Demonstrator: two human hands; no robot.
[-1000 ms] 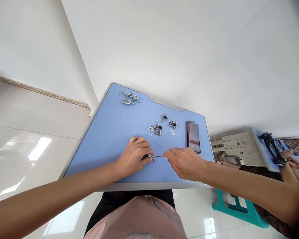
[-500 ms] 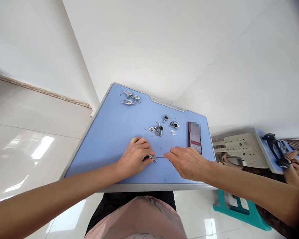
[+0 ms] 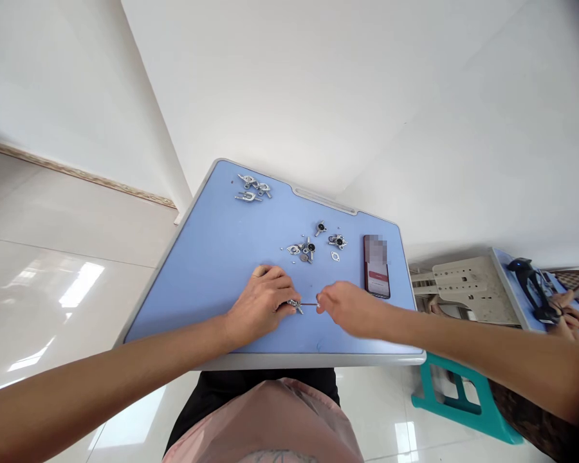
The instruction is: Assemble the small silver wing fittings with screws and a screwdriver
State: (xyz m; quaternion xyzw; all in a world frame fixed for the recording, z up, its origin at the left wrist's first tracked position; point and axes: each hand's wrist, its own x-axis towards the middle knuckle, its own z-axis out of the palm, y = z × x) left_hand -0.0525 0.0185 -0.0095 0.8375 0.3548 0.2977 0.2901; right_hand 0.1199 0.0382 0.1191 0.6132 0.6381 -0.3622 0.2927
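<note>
My left hand (image 3: 262, 299) rests on the blue tabletop, closed around a small metal fitting (image 3: 296, 304) whose short prongs stick out past the fingertips. My right hand (image 3: 345, 308) is closed on a screwdriver (image 3: 309, 304); only its thin shaft shows, level and touching the fitting, while the handle is hidden in the fist. Beyond the hands lie loose parts: a fitting with a black centre (image 3: 311, 247), another such fitting (image 3: 321, 227), a cluster of metal parts (image 3: 338, 242) and a flat oval plate (image 3: 335, 256).
More metal parts (image 3: 253, 187) lie at the table's (image 3: 197, 257) far left corner. A phone (image 3: 377, 267) lies near its right edge. White walls stand behind. To the right are a teal stool (image 3: 468, 399), a beige chair (image 3: 468, 289) and another person's hands (image 3: 567, 312) at a second table.
My right hand has turned about the screwdriver's shaft, and its wrist and forearm have shifted. My left hand keeps its place with the fitting.
</note>
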